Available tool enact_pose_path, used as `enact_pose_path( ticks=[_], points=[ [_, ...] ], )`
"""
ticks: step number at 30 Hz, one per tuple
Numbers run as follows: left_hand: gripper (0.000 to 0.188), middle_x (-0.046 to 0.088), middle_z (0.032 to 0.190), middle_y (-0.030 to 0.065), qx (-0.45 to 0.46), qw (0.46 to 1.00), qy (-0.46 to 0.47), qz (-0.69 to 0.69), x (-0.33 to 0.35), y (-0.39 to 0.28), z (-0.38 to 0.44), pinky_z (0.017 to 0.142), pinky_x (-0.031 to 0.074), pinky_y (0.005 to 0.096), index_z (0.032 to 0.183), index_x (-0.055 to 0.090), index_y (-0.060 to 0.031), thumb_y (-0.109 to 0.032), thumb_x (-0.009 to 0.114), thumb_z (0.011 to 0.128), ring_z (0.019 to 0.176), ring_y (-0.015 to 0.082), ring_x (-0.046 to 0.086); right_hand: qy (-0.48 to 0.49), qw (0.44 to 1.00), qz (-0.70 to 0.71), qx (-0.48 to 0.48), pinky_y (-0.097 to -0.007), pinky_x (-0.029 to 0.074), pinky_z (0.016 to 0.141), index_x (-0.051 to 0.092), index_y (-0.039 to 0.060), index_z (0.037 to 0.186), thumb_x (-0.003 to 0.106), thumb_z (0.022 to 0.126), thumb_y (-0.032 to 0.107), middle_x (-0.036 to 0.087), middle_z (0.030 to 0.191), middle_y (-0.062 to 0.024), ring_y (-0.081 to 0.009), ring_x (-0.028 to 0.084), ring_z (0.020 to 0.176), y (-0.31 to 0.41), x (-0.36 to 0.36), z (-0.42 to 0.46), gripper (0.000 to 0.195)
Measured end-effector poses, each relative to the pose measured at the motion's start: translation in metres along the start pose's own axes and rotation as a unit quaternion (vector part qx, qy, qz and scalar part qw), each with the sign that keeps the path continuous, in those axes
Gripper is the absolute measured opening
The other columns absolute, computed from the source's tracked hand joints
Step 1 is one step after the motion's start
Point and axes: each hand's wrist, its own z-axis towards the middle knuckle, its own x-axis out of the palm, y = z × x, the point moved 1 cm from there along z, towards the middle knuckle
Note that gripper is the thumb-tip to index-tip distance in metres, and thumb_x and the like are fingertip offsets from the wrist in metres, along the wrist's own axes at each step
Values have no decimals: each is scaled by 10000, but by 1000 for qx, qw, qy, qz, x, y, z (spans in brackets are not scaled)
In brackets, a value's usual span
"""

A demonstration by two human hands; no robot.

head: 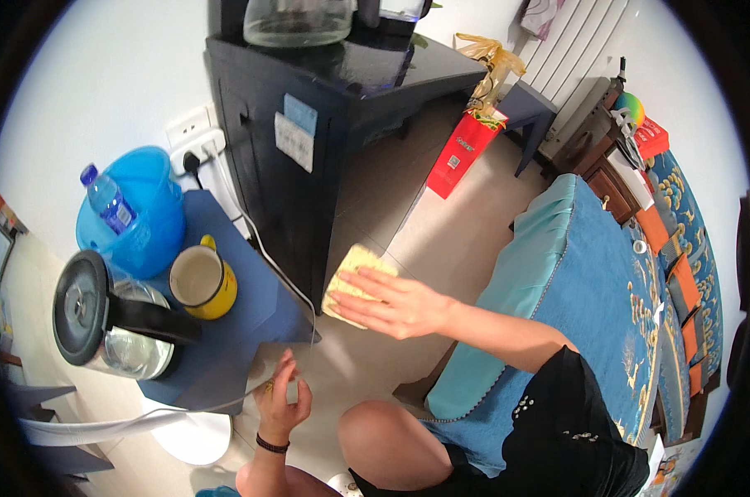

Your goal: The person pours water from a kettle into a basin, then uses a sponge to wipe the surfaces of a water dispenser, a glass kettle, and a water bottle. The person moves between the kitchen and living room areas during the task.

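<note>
My right hand [399, 304] holds a yellow cleaning cloth [359, 258], fingers spread flat over it. The cloth is by the lower front edge of the black cabinet [275, 205]; whether it touches cannot be told. My left hand [281, 394] is raised beside the blue stool [250, 304], thumb and fingers apart, nothing visibly gripped. A white cable [269, 255] runs from the wall socket past its fingers; contact is unclear. On the stool stand a yellow enamel mug [216, 289], a glass kettle with black lid [132, 341], and a blue plastic bucket [157, 236] holding a plastic bottle [111, 202].
Glass vessels, including a glass pot [297, 25], stand on the cabinet top. A red box [462, 158] and a plastic bag [493, 62] are beyond it. At right a sofa with a blue cover [573, 279] borders the floor. A power adapter [198, 149] sits in the socket.
</note>
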Motion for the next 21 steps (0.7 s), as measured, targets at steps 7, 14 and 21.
enact_pose_path(
  ticks=[7,14,21],
  points=[
    [78,683,700,87,-42,998,21,52,6,-17,35,544,506,255,908,609,28,10,535,893,559,170,655,-245,954,-127,121,-426,408,1024,636,94,1165,628,768,110,583,1268,-47,-253,540,1200,-94,-24,61,397],
    [422,644,1126,198,-80,996,-21,-12,5,-26,77,589,521,232,1270,396,35,18,557,880,650,153,670,-157,973,-38,167,-441,373,1071,620,42,1169,577,754,112,551,1300,-89,-270,481,1260,-53,39,25,423],
    [448,553,1272,215,-109,992,-60,-3,-5,-49,100,657,525,254,1297,397,36,21,552,876,822,193,677,-95,958,167,211,-444,378,1081,569,14,1237,563,698,-13,515,1335,-133,-313,454,1279,-31,29,-21,540]
  ],
)
